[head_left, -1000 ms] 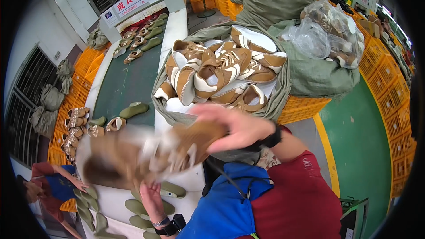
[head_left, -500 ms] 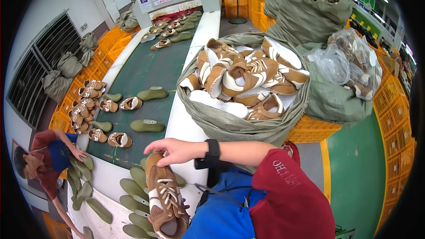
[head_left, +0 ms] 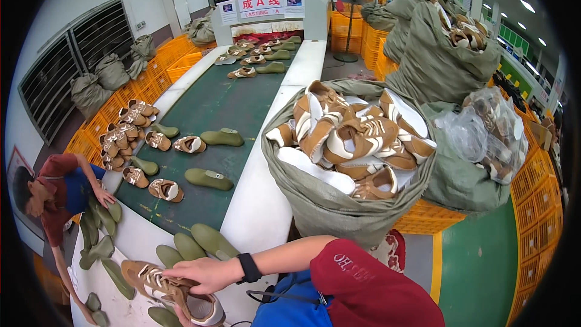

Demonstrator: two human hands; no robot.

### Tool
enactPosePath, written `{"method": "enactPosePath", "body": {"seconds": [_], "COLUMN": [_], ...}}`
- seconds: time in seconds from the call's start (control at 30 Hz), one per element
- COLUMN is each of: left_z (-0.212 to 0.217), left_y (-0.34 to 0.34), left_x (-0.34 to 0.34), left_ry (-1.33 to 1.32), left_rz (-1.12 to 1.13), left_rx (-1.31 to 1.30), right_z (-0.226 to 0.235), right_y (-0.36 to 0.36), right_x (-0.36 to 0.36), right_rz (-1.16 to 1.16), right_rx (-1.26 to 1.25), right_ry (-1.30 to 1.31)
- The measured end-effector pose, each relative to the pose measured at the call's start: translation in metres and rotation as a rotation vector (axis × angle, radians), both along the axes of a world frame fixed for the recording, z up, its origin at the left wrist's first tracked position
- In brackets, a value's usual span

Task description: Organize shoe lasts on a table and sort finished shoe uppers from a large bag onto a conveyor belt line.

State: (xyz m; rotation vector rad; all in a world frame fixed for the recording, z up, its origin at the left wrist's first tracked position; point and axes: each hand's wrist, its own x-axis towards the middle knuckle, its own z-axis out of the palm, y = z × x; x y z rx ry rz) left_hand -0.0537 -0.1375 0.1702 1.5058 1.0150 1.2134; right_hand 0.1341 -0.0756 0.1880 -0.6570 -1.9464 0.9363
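Note:
A brown sneaker upper (head_left: 154, 281) with white trim and laces lies across my hands at the lower left, toe pointing left. The fingers of my right hand (head_left: 209, 274), with a black band on its wrist, grip it at the laces and tongue. My left hand (head_left: 183, 317) supports it from below near the heel; most of that hand is hidden. Olive-green shoe lasts (head_left: 213, 241) lie on the white tabletop (head_left: 145, 243) just beyond and beneath the shoe.
A green conveyor belt (head_left: 200, 115) carries shoes and lasts. Right of it stands a sack (head_left: 345, 218) heaped with brown shoes. At left, a co-worker's hand (head_left: 104, 197) rests by lasts. Orange crates (head_left: 538, 206) line the right side, beside a large fan (head_left: 348, 24).
The shoe has swung from toe-away to toe-left and moved left. My right hand has shifted from its toe to the laces and tongue. The whole view has shifted too.

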Motion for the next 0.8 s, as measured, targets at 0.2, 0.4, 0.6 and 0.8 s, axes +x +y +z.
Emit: {"method": "enactPosePath", "body": {"seconds": [0.2, 0.4, 0.6, 0.8], "left_z": [0.016, -0.010, 0.002, 0.015], "left_y": [0.031, 0.068, 0.087, 0.090], "left_x": [0.023, 0.003, 0.042, 0.032], "left_ry": [-0.501, 0.625, 0.401, 0.715], "left_rz": [0.184, 0.375, 0.464, 0.698], "left_rx": [-0.410, 0.355, -0.017, 0.248], "right_z": [0.002, -0.008, -0.037, -0.018], "right_y": [0.039, 0.076, 0.098, 0.098], "right_x": [-0.019, -0.019, -0.014, -0.006], "right_rz": [-0.213, -0.359, -0.350, -0.186], "right_rx": [0.203, 0.327, 0.321, 0.149], "right_ry": [0.007, -0.027, 0.012, 0.027]}}
